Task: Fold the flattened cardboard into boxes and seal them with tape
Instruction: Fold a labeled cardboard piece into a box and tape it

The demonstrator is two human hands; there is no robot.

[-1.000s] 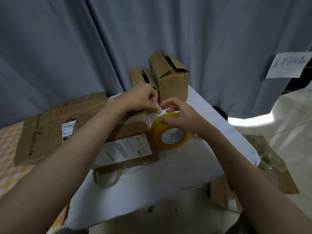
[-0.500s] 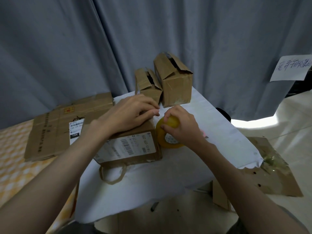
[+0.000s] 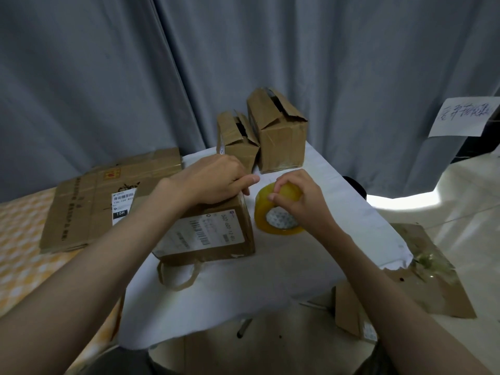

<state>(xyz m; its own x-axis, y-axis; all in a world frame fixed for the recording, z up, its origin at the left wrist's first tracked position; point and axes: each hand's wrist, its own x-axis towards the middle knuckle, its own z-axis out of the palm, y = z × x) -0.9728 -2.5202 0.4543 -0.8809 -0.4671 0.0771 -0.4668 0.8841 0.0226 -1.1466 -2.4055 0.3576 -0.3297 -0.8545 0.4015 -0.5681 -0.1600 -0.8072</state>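
Within the last second the person's left hand [image 3: 216, 180] has come down from a raised pinch onto the far top edge of the brown cardboard box with a white barcode label [image 3: 208, 228], while the right hand [image 3: 295, 196] has shifted from resting on the side of the roll to curling over its top rim. Far left, a flattened brown cardboard sheet with a red mark and a shipping label [image 3: 108, 201] lies unfolded on the yellow checked surface [image 3: 16, 239]. Next to it, on the white-covered table [image 3: 257, 277], the labelled box lies under the left hand, whose fingers are curled over the top at the end facing the roll, thumb stretched towards it; whether it holds a tape end cannot be told. A loose curl of brown tape [image 3: 176, 277] lies at the box's near edge. Just beside the box stands the yellow-tinted roll of clear packing tape [image 3: 278, 212], the right hand's fingertips pinching at its top rim. Behind, two small brown cardboard boxes [image 3: 262, 133] with flaps sprung open stand against the grey curtain [image 3: 243, 50]. The change suggests a strip is being drawn for the seam, with the sealing of this box barely begun. More cardboard [image 3: 422, 269] lies on the floor, right.
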